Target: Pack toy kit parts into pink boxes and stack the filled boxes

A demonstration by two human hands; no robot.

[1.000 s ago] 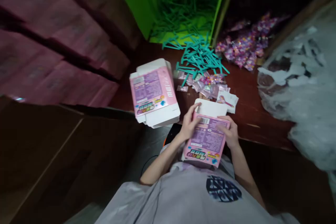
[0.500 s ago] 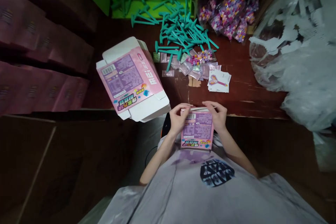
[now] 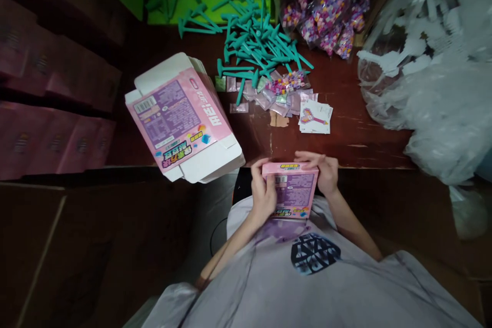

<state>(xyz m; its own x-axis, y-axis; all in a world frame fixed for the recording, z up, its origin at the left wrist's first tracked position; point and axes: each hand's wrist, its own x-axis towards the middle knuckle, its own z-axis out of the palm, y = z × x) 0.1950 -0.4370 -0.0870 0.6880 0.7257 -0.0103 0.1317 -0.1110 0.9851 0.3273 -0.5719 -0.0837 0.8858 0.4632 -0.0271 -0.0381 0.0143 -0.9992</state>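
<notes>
A small pink and purple cardboard box (image 3: 294, 192) stands upright against my body, its printed panel facing me and its end flap folded down. My left hand (image 3: 264, 192) grips its left side, thumb across the printed face. At the top right corner my right hand (image 3: 326, 173) is closed on the box, with its fingers along the top edge. Ahead on the table lie white cards (image 3: 315, 117) with a wand picture, small sachets (image 3: 280, 108) and a bag of colourful beads (image 3: 286, 83).
A stack of flattened boxes (image 3: 169, 118) overhangs the table edge on the left. Teal hammer-shaped sticks (image 3: 257, 46) spill from a green bin (image 3: 211, 16). Bead bags (image 3: 330, 15) lie at the back, a clear plastic bag (image 3: 442, 92) at right. Pink boxes (image 3: 57, 138) line the left.
The open flap at the box's top has been closed, so its printed end now shows. My left hand has slid down the left side. The view has shifted slightly.
</notes>
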